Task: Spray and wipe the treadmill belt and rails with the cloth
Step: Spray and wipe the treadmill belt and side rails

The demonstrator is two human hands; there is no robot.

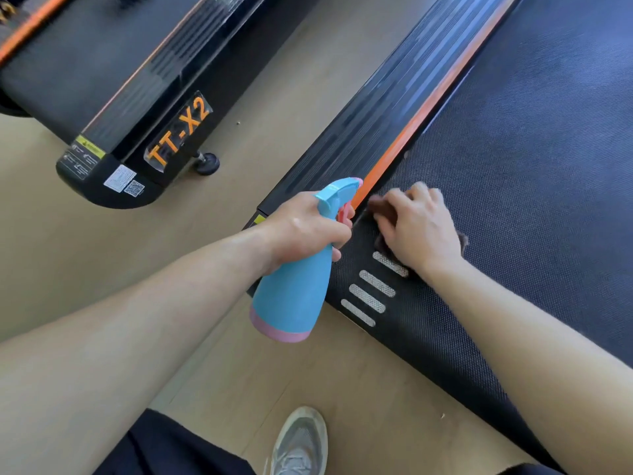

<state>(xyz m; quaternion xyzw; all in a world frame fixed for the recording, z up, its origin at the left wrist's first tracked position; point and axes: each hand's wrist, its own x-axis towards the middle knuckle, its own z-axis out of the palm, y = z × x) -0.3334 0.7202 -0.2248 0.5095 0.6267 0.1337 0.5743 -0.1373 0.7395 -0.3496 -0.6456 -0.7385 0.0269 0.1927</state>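
Two hands: left hand [305, 231] curled round the neck of a tapered blue plastic spray bottle [294, 296], pink-based; right hand [421, 228] palm-down, fingers spread, pressing a crumpled brown cloth [382, 203] onto the woven-textured belt [531, 183], near left edge, beside the ribbed orange-striped rail [359, 132]

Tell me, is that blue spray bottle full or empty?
Cannot tell: the blue plastic spray bottle with pink base, gripped by the left hand, is opaque.

Left hand [301, 231] grips spray bottle [294, 296]; right hand [419, 228] presses cloth [460, 241] on belt [531, 166].
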